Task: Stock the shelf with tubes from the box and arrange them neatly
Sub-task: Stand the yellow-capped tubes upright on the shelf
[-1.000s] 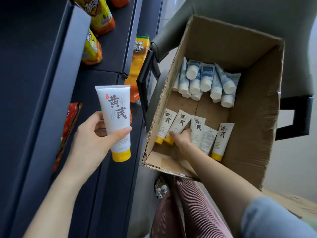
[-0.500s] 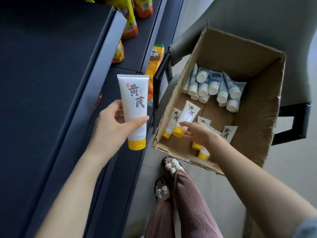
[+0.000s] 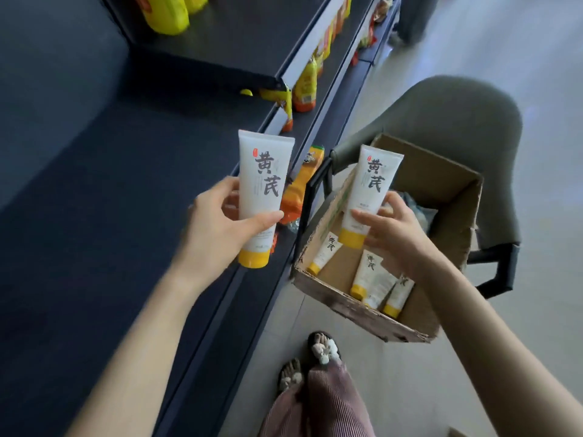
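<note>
- The left tube, a white plastic squeeze tube with a yellow cap and dark brush lettering, is held in the air over the front edge of the dark shelf. Its long axis is close to vertical, cap down and flat crimped end up, with the print facing the camera.
- The right tube, of the same make, hangs above the open brown cardboard box, clear of its floor. It also has its cap down, and its crimped end leans a little to the right.
- The left hand grips its tube low on the body, thumb across the front and fingers behind. The right hand pinches its tube just above the cap, thumb in front and fingers wrapped round the far edge.
- The step in hand looks like carrying both to the shelf. It would go best to stand each tube on its cap with the lettering outward, set side by side and square to the shelf's front edge. A grip this low leaves the tops free to sway, so set one down before letting go of the other.
- Three loose tubes of the same kind lie flat in the box.
- The box rests on a grey padded chair. Yellow snack bags sit on the upper shelf, and an orange packet lies between the two held tubes.
</note>
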`<action>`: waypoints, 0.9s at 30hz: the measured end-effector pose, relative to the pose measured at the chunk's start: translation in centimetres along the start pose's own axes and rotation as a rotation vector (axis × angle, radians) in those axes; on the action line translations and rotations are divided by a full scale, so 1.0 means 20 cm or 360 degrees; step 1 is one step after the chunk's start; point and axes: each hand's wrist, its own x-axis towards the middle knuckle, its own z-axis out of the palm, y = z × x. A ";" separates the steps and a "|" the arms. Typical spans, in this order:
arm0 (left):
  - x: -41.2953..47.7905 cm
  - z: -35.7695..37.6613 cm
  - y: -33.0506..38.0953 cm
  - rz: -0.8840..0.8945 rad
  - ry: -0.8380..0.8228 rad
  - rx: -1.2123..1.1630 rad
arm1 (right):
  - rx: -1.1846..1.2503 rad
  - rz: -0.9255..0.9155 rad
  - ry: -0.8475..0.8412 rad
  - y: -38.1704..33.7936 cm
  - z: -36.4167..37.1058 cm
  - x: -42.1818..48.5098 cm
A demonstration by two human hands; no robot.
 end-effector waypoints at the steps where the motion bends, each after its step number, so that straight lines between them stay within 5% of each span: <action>1: -0.03 -0.05 0.06 0.0031 0.0047 -0.0009 | -0.0043 -0.0082 -0.0041 -0.09 0.01 -0.05; 12: -0.50 -0.37 0.68 0.0168 0.0620 -0.0062 | -0.0496 -0.0671 -0.0489 -0.75 0.12 -0.48; 27: -1.36 -0.59 1.06 0.0169 0.1456 -0.0034 | -0.0580 -0.1242 -0.1038 -1.09 0.36 -1.01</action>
